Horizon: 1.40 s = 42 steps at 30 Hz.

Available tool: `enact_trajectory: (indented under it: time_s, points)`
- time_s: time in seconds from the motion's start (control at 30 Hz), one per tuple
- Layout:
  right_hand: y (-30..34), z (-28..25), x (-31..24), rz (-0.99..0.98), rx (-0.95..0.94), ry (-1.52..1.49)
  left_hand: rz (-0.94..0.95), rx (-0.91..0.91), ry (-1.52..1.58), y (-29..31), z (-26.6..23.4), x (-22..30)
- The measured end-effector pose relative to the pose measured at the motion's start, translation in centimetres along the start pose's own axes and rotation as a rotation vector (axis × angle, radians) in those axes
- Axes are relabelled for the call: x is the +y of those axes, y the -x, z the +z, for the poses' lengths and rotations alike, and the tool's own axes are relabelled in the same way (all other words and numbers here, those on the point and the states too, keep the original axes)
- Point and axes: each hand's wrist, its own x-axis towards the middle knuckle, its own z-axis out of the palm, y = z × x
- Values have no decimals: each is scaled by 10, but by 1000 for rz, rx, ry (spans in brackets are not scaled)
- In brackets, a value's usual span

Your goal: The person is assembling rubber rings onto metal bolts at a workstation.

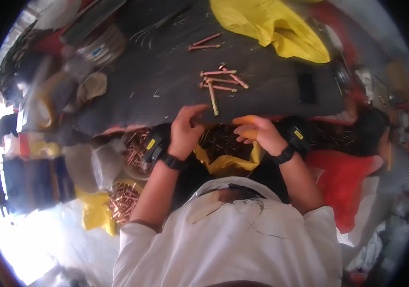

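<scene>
My left hand (187, 132) hovers at the near edge of the dark worktop (147, 91), its index finger stretched out and its thumb apart, with nothing seen in it. Opposite it is my right hand (260, 134), fingers loosely bent and spread toward the left, also holding nothing that shows. Its fingertips look yellowish. Between and below both hands, a yellow bag (233, 165) gapes in front of my lap with dark, thin pieces inside. Just beyond my fingers lies a loose group of long copper-coloured bolts (219, 87) with greenish ends. Two more bolts (205, 47) lie farther back.
A yellow sack (276, 28) covers the worktop's far right. Nearby is a flat dark rectangle (306, 88). On the left, copper-coloured bolts fill a container (135, 150) and spill beside a yellow bag (97, 210). Red cloth or bag material (341, 186) hangs at my right.
</scene>
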Motion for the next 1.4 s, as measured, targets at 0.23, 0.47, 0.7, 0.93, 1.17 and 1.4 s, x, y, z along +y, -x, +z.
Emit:
enact_trajectory:
  time_s: [0.23, 0.47, 0.7, 0.93, 1.17, 1.4]
  points:
    - [-29, -3, -45, -165, 64, -137, -52, -62, 186, -47, 10, 17]
    - [-76, -8, -80, -829, 341, 401, -120, -96, 593, -117, 23, 43]
    - [-112, -26, -111, -956, 476, 645, -95, -241, 715, -172, 15, 36]
    - [-135, -32, -129, -1031, 460, 974, -68, -301, 616, -201, 8, 20]
    - [-143, -34, -109, -1064, 278, 1098, -172, -331, 481, -192, 0, 0]
    - [-139, -35, -90, -1115, 329, 1357, -232, -361, 418, -185, 7, 1]
